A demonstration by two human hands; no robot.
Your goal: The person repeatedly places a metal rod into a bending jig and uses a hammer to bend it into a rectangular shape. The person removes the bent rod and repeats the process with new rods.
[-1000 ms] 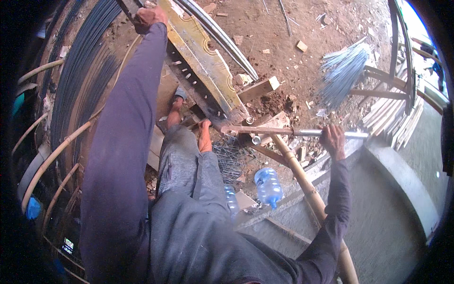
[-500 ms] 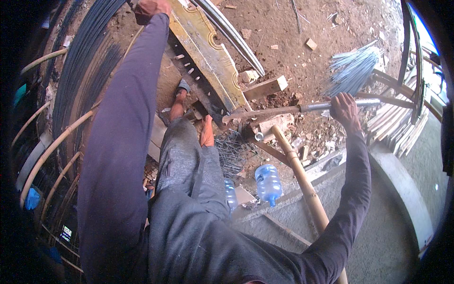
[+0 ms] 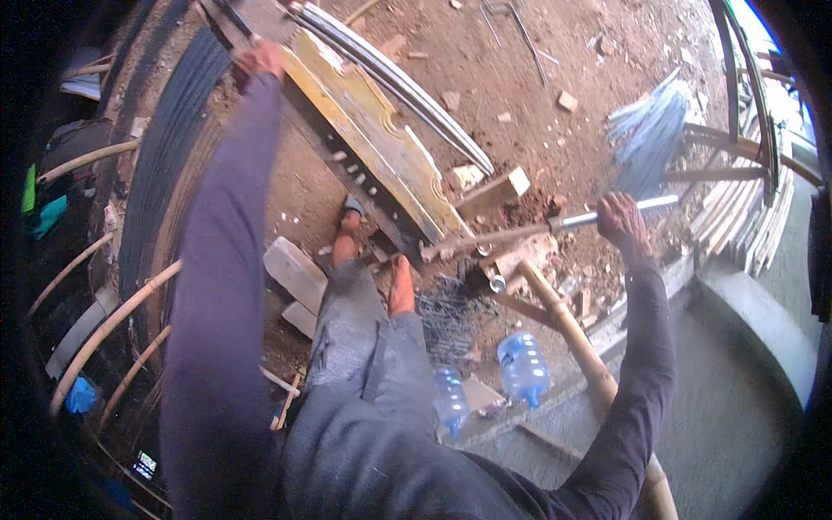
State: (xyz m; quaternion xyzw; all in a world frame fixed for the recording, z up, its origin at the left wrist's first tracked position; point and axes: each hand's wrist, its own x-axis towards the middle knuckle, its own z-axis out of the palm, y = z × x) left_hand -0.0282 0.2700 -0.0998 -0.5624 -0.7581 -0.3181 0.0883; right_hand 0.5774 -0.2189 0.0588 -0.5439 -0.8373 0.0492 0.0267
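My right hand (image 3: 622, 223) is closed round the silver pipe handle (image 3: 576, 220) of a long lever. The lever's rusty flat shaft (image 3: 494, 236) runs left to the lower end of a wooden bench board. The board has a worn yellow carved side piece (image 3: 368, 130) and a dark edge (image 3: 325, 130) with several short pegs. At the board's upper left end my left hand (image 3: 260, 59) is closed on a dark steel rod (image 3: 232, 17), its fingers partly blurred. The lever's joint at the board is hard to make out.
A bamboo pole (image 3: 572, 334) leans beneath my right arm, beside two blue water jugs (image 3: 524, 371) (image 3: 451, 399). Bundled steel rods (image 3: 169, 165) lie left, thin grey rods (image 3: 650, 143) right. Bent bars (image 3: 444, 316) are heaped by my feet. Wood strips (image 3: 741, 217) sit far right.
My view has shifted and turned, so the board and lever appear lower and at a different slant. Both hands keep their holds; the left hand appears farther down the picture.
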